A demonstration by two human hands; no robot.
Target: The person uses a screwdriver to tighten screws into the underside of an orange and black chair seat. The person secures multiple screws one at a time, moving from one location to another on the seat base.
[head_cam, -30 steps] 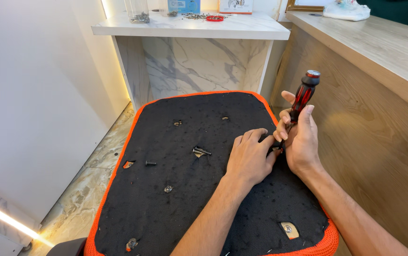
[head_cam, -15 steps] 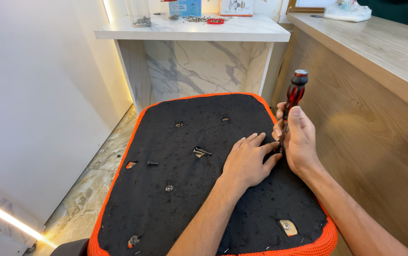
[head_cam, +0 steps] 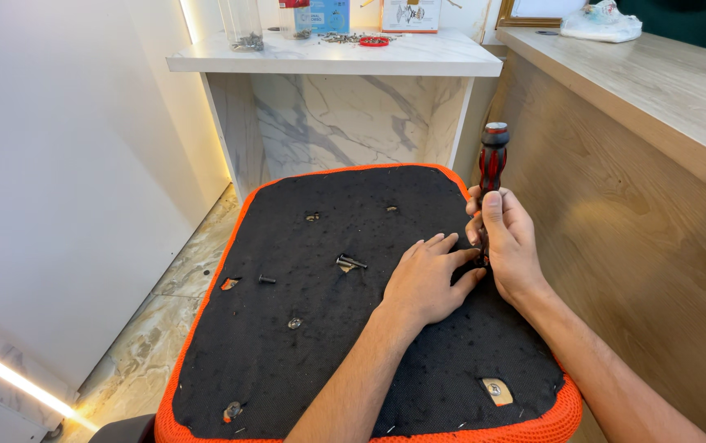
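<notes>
Your work sits on an upturned seat base (head_cam: 304,246), black fabric underside with an orange rim, filling the lower frame. A white marble-topped counter (head_cam: 328,61) stands at twelve o'clock; a wooden counter (head_cam: 656,205) runs along three o'clock.

Your right hand (head_cam: 510,238) is at the seat's two o'clock edge, fingers wrapped closed around the lower handle of a red and black screwdriver (head_cam: 493,160), which stands nearly upright with its butt end uppermost. Your left hand (head_cam: 427,279) lies flat and empty on the fabric just beside it, fingers spread toward the tip, holding nothing.

Two loose screws (head_cam: 350,262) lie together near the seat's centre. A single screw (head_cam: 267,280) lies at nine o'clock of them, and a seated fastener (head_cam: 294,323) shows lower down. A torn patch with a screw head (head_cam: 496,390) sits at five o'clock.

Risks, as judged:
- Your left fingertips rest close to the tip; a slip off the screw head could drive the blade into them.
- The driver is tall and slightly tilted; pressure off its axis could make it jump out and damage the head.
- The loose screws could roll off if the seat shifts.

Not verifiable: the driver tip and the fastener under it are hidden behind your hands. What supports the seat is cut off below frame.
</notes>
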